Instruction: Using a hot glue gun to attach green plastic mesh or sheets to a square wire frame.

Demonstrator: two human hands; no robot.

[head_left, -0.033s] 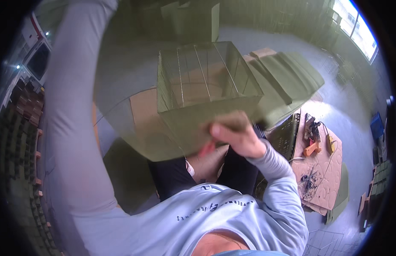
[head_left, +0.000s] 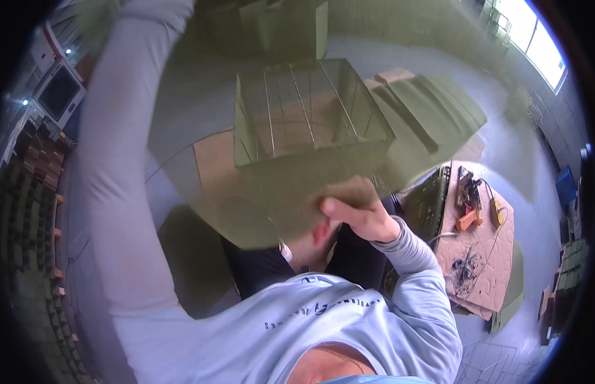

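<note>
A large see-through green mesh sheet (head_left: 265,221) spreads across the middle, blurred, its lower edge above my lap. My right hand (head_left: 369,221) is closed on its near edge, thumb on this side and some fingers behind it. Raised high on the left is my left arm (head_left: 121,147); its hand lies beyond the upper edge of the picture. Through the sheet shows an open-topped box (head_left: 374,121) with green mesh sides and thin metal wires across it. It stands in front of me, beyond my knees.
Folded green mesh (head_left: 438,109) lies right of the box. Nearer, a cardboard-topped stand (head_left: 496,269) carries an orange-handled tool (head_left: 467,217) and a yellow corded piece (head_left: 497,213). A dark perforated crate (head_left: 429,208) stands beside it. Green stacks (head_left: 32,256) line the left.
The sheet has shifted, its lower edge slightly lower and its right part farther out to the right. My right hand has moved slightly down and right; my left forearm has shifted slightly right.
</note>
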